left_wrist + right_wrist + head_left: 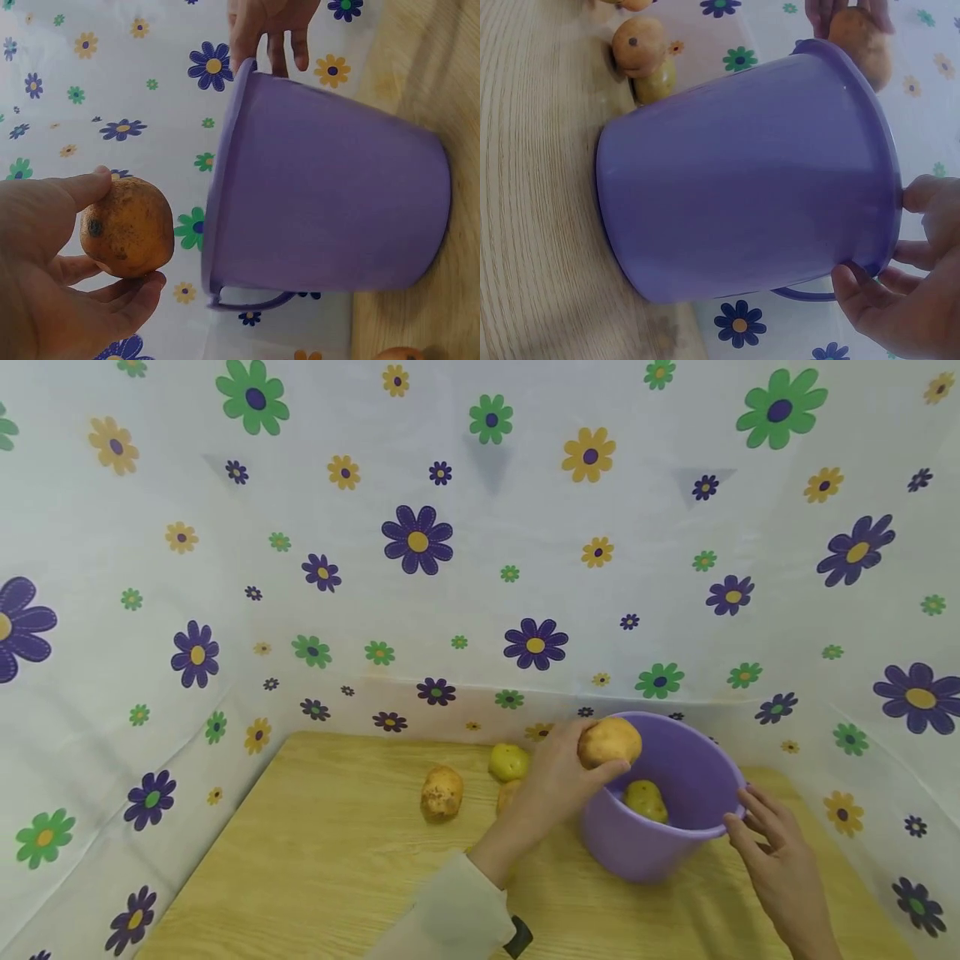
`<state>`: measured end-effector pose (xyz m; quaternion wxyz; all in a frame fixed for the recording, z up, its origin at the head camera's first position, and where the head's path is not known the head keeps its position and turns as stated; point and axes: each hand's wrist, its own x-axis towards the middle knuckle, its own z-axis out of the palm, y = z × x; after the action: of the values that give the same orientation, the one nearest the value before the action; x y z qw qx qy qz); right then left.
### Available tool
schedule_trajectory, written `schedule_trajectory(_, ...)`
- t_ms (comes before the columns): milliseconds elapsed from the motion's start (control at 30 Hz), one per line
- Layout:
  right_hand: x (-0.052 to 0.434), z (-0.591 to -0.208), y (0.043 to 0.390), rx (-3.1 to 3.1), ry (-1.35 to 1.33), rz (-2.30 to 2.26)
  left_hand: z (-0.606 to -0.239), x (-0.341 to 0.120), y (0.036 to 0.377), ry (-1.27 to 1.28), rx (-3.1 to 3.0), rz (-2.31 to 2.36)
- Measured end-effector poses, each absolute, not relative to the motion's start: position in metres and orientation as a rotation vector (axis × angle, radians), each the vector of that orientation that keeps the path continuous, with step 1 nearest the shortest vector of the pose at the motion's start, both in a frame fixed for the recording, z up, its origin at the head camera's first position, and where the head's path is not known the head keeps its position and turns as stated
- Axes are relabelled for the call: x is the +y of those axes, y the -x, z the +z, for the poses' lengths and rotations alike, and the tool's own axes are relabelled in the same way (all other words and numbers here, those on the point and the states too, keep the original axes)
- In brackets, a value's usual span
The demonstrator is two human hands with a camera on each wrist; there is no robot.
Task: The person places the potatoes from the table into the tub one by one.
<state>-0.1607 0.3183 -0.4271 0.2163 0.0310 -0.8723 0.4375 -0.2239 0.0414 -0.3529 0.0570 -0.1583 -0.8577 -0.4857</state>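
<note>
A light brown potato (611,743) is held between the thumb and fingers of my left hand (551,777), up over the left rim of a purple bucket (637,852). A dark spot marks its skin in the left wrist view. The bucket stands on the table, and a yellow-green potato (647,802) lies inside. At the bucket's right rim, my right hand (783,856) pinches the edge with thumb and fingertips. In the right wrist view those fingers (866,307) are on the rim near the bucket's handle (806,295).
Left of the bucket, a brown potato (442,792) with rough patches lies on the wooden table (322,852). Near it are a yellow-green one (509,762) and another brown one (506,793), partly behind my left wrist. A flower-printed sheet (480,602) surrounds the table's back and sides.
</note>
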Motion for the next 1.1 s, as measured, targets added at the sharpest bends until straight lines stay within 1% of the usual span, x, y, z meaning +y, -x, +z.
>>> schedule_trajectory(233, 0.319, -0.428, 0.161, -2.419, -0.072, 1.195, -0.359, 0.065, 0.220, 0.529, -2.655, -1.239)
schedule_trajectory(500, 0.319, -0.427, 0.160, -2.421, -0.062, 1.198, -0.366, 0.079, 0.220, 0.529, -2.687, -1.147)
schedule_trajectory(767, 0.319, -0.429, 0.159, -2.403, -0.094, 1.204, -0.379, 0.080, 0.221, 0.563, -2.704, -1.020)
schedule_trajectory(1100, 0.318, -0.428, 0.161, -2.407, -0.084, 1.199, -0.386, 0.075, 0.224, 0.600, -2.680, -1.087)
